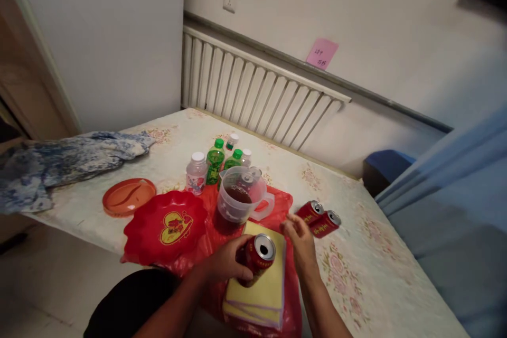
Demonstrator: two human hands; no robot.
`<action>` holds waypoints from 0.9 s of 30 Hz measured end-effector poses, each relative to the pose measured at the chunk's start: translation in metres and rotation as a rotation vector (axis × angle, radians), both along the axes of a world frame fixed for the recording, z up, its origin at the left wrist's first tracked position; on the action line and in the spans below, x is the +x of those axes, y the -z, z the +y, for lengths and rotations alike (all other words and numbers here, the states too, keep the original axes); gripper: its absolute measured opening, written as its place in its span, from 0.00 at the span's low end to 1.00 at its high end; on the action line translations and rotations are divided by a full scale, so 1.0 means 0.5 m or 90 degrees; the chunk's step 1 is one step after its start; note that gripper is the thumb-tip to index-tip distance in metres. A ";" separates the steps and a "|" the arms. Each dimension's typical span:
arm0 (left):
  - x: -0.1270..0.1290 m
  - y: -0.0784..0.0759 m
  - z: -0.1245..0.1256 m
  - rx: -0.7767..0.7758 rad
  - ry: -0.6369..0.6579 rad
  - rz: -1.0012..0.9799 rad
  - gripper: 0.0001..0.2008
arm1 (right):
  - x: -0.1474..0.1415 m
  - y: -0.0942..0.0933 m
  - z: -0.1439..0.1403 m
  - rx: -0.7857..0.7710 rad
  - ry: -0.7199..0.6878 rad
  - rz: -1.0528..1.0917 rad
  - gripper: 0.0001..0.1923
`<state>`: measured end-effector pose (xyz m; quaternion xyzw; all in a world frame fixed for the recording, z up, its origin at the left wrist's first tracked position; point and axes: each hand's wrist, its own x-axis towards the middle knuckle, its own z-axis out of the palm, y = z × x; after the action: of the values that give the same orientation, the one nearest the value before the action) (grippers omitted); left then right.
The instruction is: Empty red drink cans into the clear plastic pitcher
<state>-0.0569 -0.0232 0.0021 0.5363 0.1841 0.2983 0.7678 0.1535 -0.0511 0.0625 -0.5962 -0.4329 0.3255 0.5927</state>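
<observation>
My left hand (227, 261) is wrapped round a red drink can (253, 259), upright over yellow paper sheets (257, 296); its top has an open mouth. My right hand (301, 240) hovers to the right of the sheets, fingers curled in and thumb close to them; anything pinched there is too small to make out. Just beyond the hands stands a clear plastic measuring jug (227, 203) with dark brown liquid inside, its handle pointing right. Two red cans (327, 224) lie on their sides beyond my right hand, openings towards the right.
A red scalloped plate (144, 235) and an orange-red lid (129, 198) are at left. Behind the jug stand green-capped bottles (215, 161) and white-capped bottles (196, 174). Red plastic (293, 296) lies under the sheets. A patterned cloth (87, 161) hangs over the table's left edge.
</observation>
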 end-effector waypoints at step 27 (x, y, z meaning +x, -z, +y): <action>0.213 -0.040 -0.129 0.198 -0.031 0.142 0.35 | 0.073 0.067 -0.248 -0.031 0.009 0.046 0.35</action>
<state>0.0494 -0.0878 0.0222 0.6737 0.2330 0.2804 0.6428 0.1898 -0.1749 0.0289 -0.6012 -0.3991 0.3532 0.5954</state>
